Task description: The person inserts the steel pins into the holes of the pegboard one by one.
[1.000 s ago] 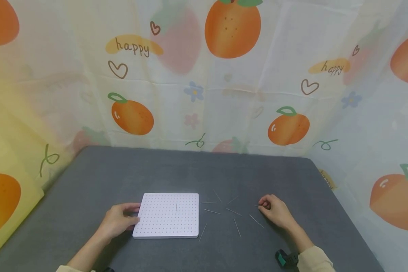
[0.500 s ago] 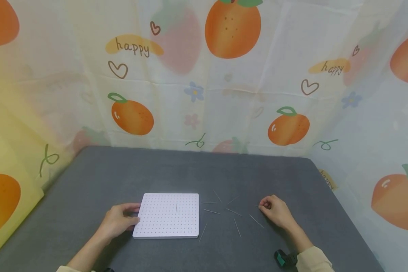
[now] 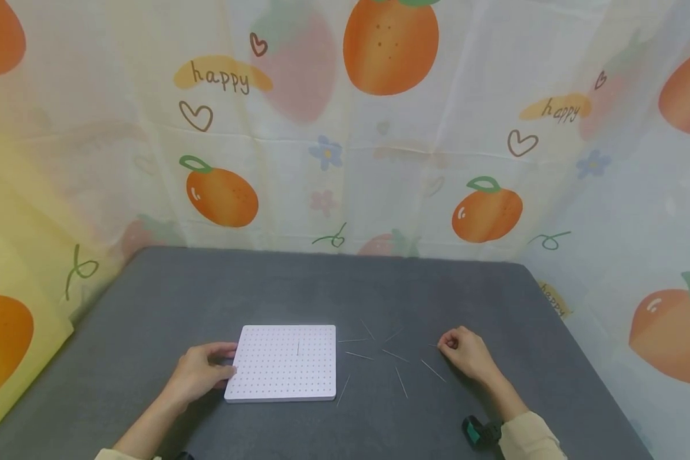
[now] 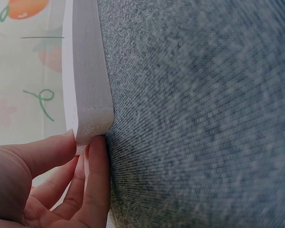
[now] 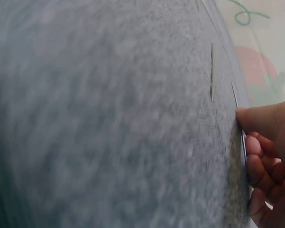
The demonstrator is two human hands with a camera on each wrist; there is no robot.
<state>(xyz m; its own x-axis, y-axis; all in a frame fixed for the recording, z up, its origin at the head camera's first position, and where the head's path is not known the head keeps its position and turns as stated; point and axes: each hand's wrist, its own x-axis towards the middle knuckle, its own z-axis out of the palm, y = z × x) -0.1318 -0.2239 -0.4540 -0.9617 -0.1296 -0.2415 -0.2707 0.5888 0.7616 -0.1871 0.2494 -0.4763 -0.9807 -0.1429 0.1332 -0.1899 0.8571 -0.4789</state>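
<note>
A white pegboard point(image 3: 282, 383) with rows of small holes lies on the grey table. One thin metal needle point(image 3: 298, 348) stands upright in it, also seen sticking out of the board in the left wrist view. My left hand point(image 3: 198, 370) grips the board's left edge, thumb point(image 4: 50, 149) at the upper rim and fingers low against its side. Off to the right, my right hand point(image 3: 466, 351) pinches another needle point(image 5: 234, 95) between thumb and fingertips, close over the table. Its tip points left, and the rest is hidden by the fingers.
Several loose needles, such as one point(image 3: 401, 382) near the front and one point(image 3: 433, 370) beside the right hand, lie scattered between board and right hand. A printed fruit curtain point(image 3: 379, 191) hangs behind the grey table point(image 3: 207, 287).
Both hands, the board and the needles stay practically where they were. The whole head view has shifted very slightly.
</note>
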